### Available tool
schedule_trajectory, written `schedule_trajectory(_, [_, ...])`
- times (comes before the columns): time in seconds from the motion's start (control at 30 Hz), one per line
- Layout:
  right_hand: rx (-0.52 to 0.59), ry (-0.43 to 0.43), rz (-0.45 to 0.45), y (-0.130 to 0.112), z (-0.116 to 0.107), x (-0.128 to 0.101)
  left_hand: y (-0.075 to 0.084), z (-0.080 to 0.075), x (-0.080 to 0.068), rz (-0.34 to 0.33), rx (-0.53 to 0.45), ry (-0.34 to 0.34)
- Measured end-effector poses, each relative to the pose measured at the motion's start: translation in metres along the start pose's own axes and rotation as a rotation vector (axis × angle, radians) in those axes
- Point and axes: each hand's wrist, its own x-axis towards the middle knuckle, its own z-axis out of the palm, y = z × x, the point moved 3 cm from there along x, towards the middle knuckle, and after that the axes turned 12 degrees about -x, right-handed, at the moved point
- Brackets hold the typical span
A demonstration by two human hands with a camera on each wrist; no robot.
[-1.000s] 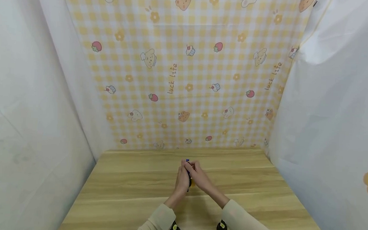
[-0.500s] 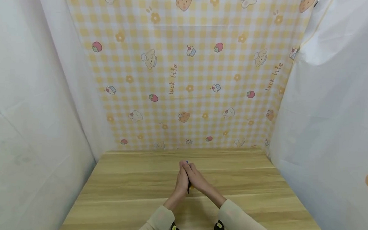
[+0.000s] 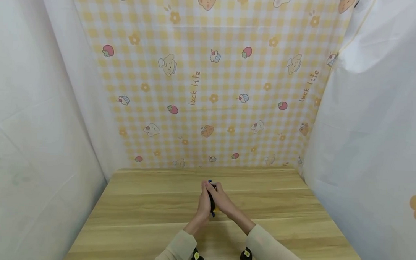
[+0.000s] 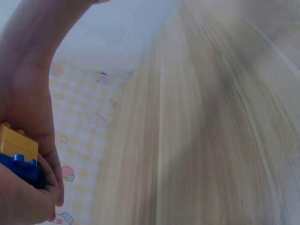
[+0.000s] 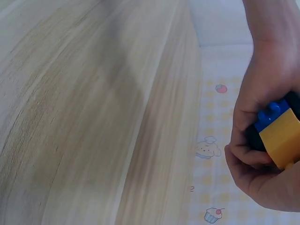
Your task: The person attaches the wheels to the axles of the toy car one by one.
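Between my two hands sits a building-block toy (image 3: 212, 202). It has a yellow block (image 5: 281, 138) on a blue part (image 5: 273, 115) with a small knob, and black parts show at its sides. My left hand (image 3: 204, 201) holds it from the left, fingers bent around its far end. On the other side my right hand (image 3: 224, 201) grips it, its fingertips meeting those of the left. Blue ends stick out at front and back in the head view. In the left wrist view the yellow block (image 4: 18, 144) shows its studs; the hands hide much of the toy.
Below the hands spreads a wood-grain table (image 3: 150, 204). A yellow checked cloth (image 3: 209, 88) hangs behind it, with white sheets (image 3: 39, 120) on both sides. Black wrist devices (image 3: 246, 257) are under the sleeves.
The hands stay together over the same spot. They closed flatter over the toy half a second ago; now they are slightly parted, and more of its black side and blue ends shows.
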Motion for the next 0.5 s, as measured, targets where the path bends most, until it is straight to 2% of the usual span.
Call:
schedule_trajectory(0.1, [-0.015, 0.029, -0.003, 0.003, -0.002, -0.003, -0.004, -0.003, 0.005, -0.012, -0.091, 0.021])
schedule_trajectory(0.2, [-0.044, 0.073, -0.009, 0.009, -0.005, -0.007, -0.011, -0.009, 0.012, -0.045, -0.131, 0.091])
schedule_trajectory(0.3, [-0.029, 0.114, 0.003, 0.015, -0.010, -0.010, -0.016, -0.014, 0.018, -0.075, -0.127, 0.156])
schedule_trajectory(0.37, [0.010, 0.125, 0.017, 0.020, -0.012, -0.013, -0.017, -0.015, 0.019, -0.083, -0.104, 0.172])
schedule_trajectory(0.5, [0.089, 0.080, 0.008, 0.027, -0.014, -0.018, -0.018, -0.016, 0.020, -0.100, -0.093, 0.175])
